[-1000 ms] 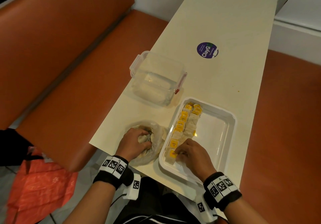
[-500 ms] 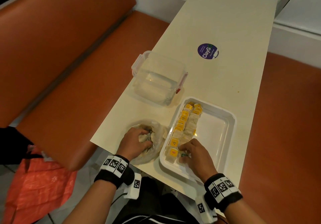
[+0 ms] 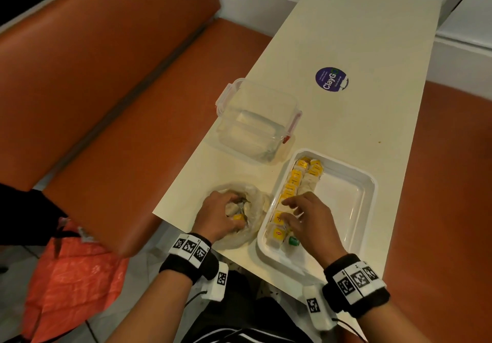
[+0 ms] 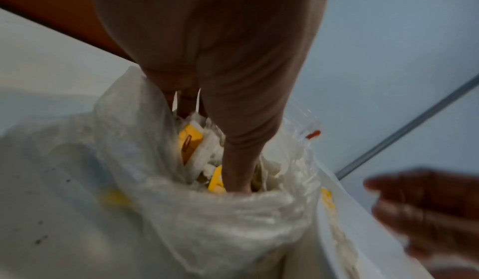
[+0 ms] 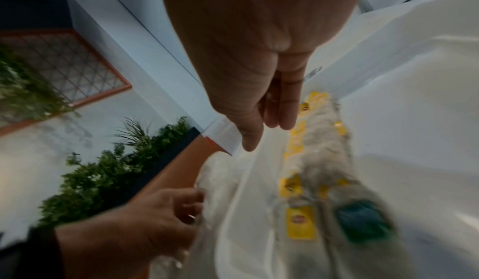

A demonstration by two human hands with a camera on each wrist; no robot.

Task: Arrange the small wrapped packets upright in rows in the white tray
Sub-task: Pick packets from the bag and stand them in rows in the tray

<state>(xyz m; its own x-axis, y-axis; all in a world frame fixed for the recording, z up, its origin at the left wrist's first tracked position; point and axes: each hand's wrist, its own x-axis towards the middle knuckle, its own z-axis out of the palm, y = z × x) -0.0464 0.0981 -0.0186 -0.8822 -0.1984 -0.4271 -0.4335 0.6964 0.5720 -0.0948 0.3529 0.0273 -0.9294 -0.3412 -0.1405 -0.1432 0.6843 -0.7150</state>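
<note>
**Q:** Two hands appear at the near edge of the table (image 3: 354,36); what does each one do?

**A:** At near left, the left hand (image 3: 217,216) reaches down into the clear plastic bag (image 3: 255,209), which lies on the table just left of the white tray (image 3: 370,191). In the left wrist view its fingers (image 4: 237,160) are sunk among loose yellow-labelled packets (image 4: 190,142) in the bag; whether they grip one cannot be told. At near right, the right hand (image 3: 310,221) hovers over the near left part of the tray, fingers loosely spread and empty. The right wrist view shows the same straight fingers (image 5: 282,107) above the rows.

**Q:** Where do the wrapped packets (image 3: 295,180) stand?

**A:** They stand in two rows along the tray's left wall, running from near to far, yellow labels uppermost. At the near end, one yellow packet (image 3: 278,233) stands beside a green-labelled packet (image 3: 293,241) in the second row. The right part of the tray floor is bare white.

**Q:** What lies farther along the table?

**A:** Beyond the bag, touching nothing, sits a clear lidded container (image 3: 257,120) with red clips. Farther still, a round purple sticker (image 3: 331,79) is fixed to the tabletop. An orange bench (image 3: 106,89) runs along the left, and an orange bag (image 3: 69,289) sits on the floor at near left.
</note>
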